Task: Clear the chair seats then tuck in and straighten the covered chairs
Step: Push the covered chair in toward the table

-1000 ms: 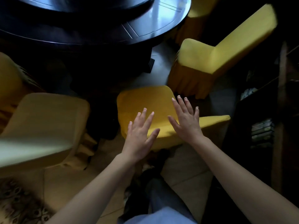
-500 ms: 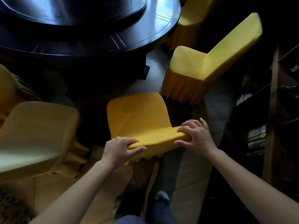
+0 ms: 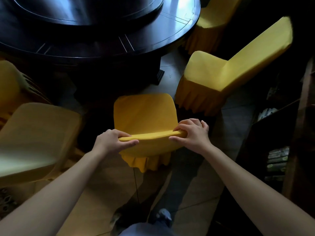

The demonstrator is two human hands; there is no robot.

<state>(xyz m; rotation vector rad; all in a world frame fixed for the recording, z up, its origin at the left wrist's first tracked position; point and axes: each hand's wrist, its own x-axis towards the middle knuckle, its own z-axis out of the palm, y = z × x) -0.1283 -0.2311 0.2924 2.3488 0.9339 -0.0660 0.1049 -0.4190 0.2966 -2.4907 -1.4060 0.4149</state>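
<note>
The middle chair, in a yellow cover, stands directly in front of the person, its seat facing the dark round bench and its front edge just short of the bench's pedestal. The seat is bare. The top rail of its back lies nearest the camera, running left to right, with the cover's skirt hanging in folds below it.

The left hand holds the left end of the rail: thumb laid along the near face, fingers curled over the far side. This grip is clenched on the chair back. The right hand holds the right end of the same rail, fingers wrapped over the top and thumb pressed on the near face. This grip is likewise clenched on the chair back. Both forearms reach in from the bottom corners of the view.

A second covered chair stands to the right, angled away from the bench, its seat bare, its pleated skirt near the middle chair's right edge but apart from it. A third covered chair stands to the left, paler in the light. A fourth shows partly at the upper right, beside the bench rim.

Dark shelving stands along the right edge; its contents are too dim to identify. The floor is tiled.
</note>
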